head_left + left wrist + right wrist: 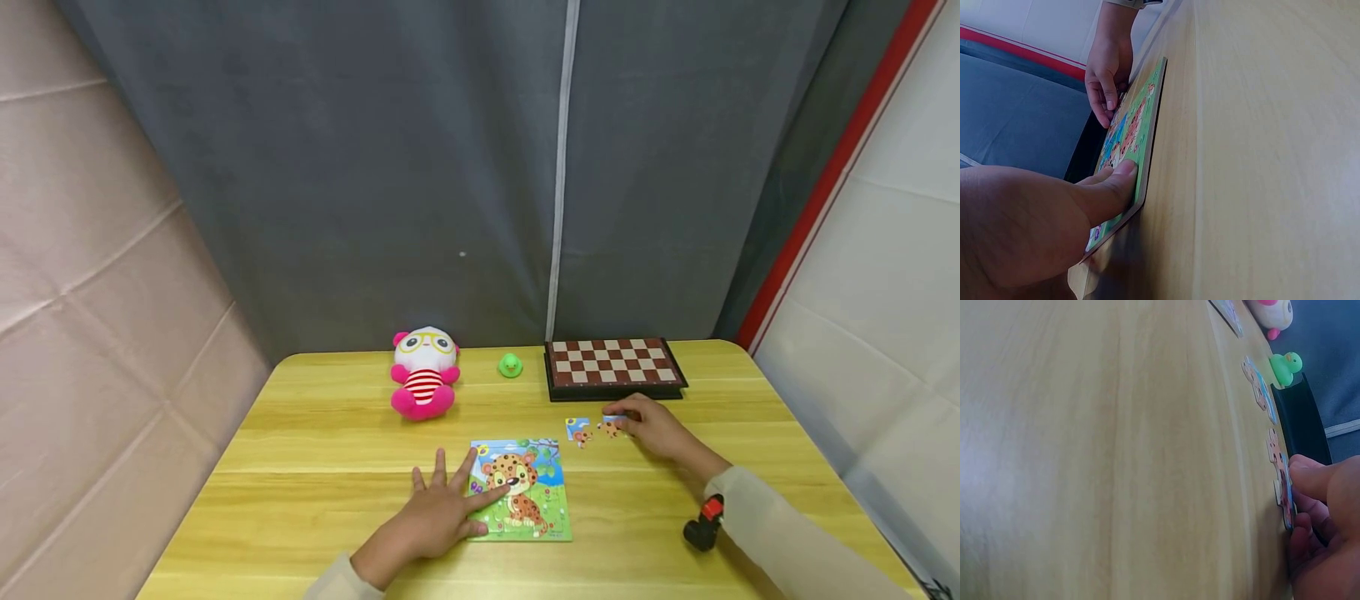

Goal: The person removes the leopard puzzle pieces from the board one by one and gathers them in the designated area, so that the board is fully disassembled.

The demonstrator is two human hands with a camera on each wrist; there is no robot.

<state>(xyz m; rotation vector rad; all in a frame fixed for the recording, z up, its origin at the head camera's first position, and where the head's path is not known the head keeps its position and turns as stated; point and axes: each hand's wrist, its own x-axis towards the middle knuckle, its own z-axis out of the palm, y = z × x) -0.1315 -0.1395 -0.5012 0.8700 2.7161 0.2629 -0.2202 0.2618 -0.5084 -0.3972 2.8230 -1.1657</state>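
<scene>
A grey cloth curtain, gently rippled and parted by a pale strip, hangs behind the puzzle. Creased sheeting walls it in: a pinkish panel well to the puzzle's left, a whitish one with a red border well to its right. Beneath the puzzle lies the table, yellowish, wood-grained and rounded at its far corners.

The chessboard, a dark, box-like slab checked in brown and cream, sits beyond the puzzle to the right, just behind the right hand. The puzzle itself is a flat square board with a visibly thick edge, printed with a spotted cub on green grass. Beyond it to the left, the panda is rounded and plush, pink and white with a striped middle.

The left hand is loose, fingers spread, covering part of the puzzle's left side; its index finger and thumb rest on the board. The right hand, beyond the puzzle to the right, pinches the held piece by its edge. The duck, smooth and green, stands behind the puzzle. The loose piece, thin and knobbed, lies just beyond the puzzle's far right corner.
</scene>
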